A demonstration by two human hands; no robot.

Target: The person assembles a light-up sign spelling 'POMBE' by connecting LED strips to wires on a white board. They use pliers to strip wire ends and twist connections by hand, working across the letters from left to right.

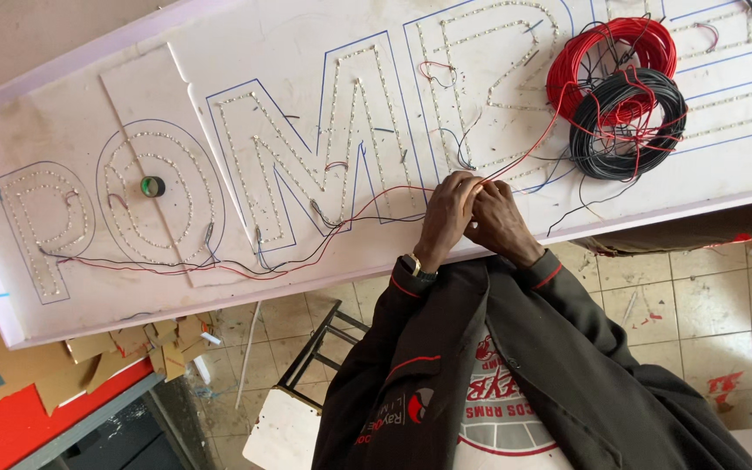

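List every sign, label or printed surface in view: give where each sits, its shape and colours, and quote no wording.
Sign board: long white panel across the top, blue-outlined letter shapes filled with rows of small lights, red and black wires trailing over it.
Printed jacket emblem: bottom centre on the dark jacket, round white patch with red lettering.
No screens or packages show.

Wire coils [624,96] crowd right; loose wires [219,261] cross left; board edge [324,283] open.
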